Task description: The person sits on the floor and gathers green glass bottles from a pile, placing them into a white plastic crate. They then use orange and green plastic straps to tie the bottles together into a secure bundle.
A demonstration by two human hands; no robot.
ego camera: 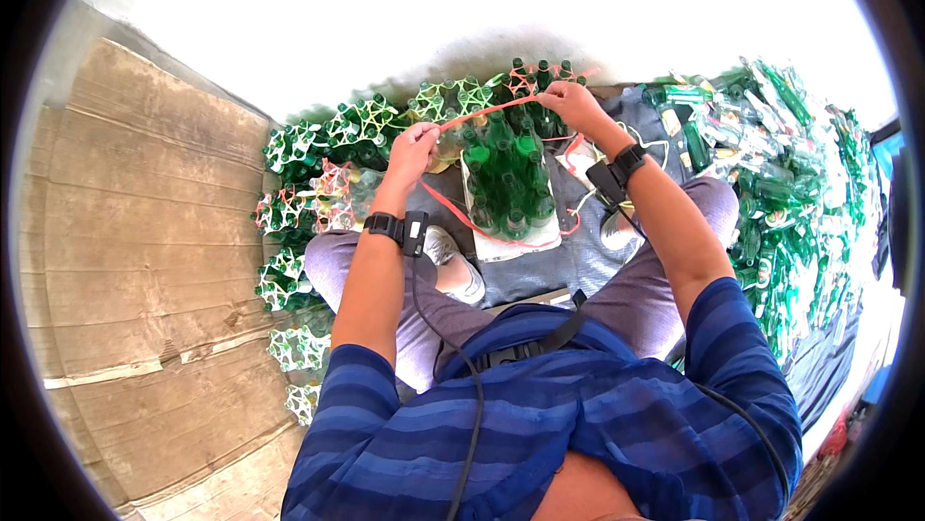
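Observation:
Before me a cluster of green glass bottles stands upright on a white board. A red plastic strap is stretched between my two hands above the bottles' far side. My left hand pinches one part of it, left of the cluster. At the far right of the cluster, my right hand grips another part between thumb and fingers. From my left hand the strap runs down and loops around the near side of the bottles. Loose red and pale yellow lengths lie to their right.
Bundles of bottles laced with white, yellow-green and red strapping line the wall and the left side. A tall cardboard sheet stands at left. A large heap of loose green bottles fills the right. Dark sheeting covers the floor.

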